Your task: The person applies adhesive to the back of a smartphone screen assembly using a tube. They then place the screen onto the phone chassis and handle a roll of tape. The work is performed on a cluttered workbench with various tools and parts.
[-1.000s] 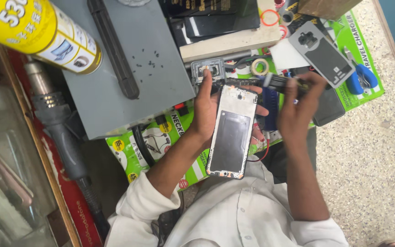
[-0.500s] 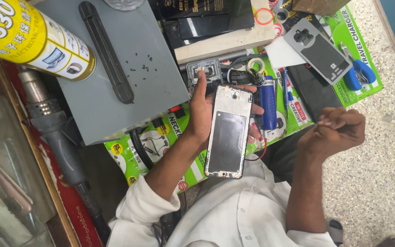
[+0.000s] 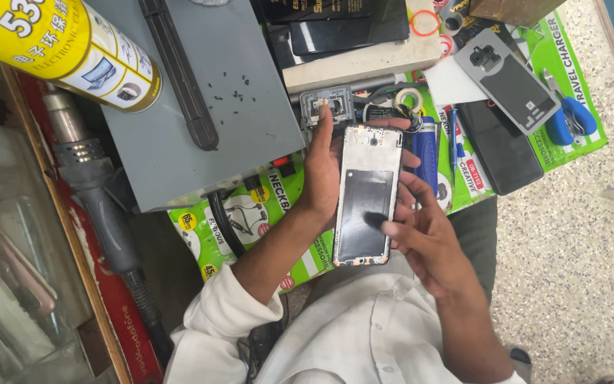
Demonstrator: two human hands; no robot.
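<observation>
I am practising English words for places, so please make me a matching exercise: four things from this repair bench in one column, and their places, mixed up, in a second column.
Things:
1. opened phone frame
2. yellow spray can
3. hot-air gun
4. blue-handled cutters

Places:
a. far right, on the green packaging
b. top left corner, lying on its side
c. held in the left hand, with the right hand touching its dark panel
d. left of the grey metal box, along the red strip

Pairs: 1-c, 2-b, 3-d, 4-a
</observation>
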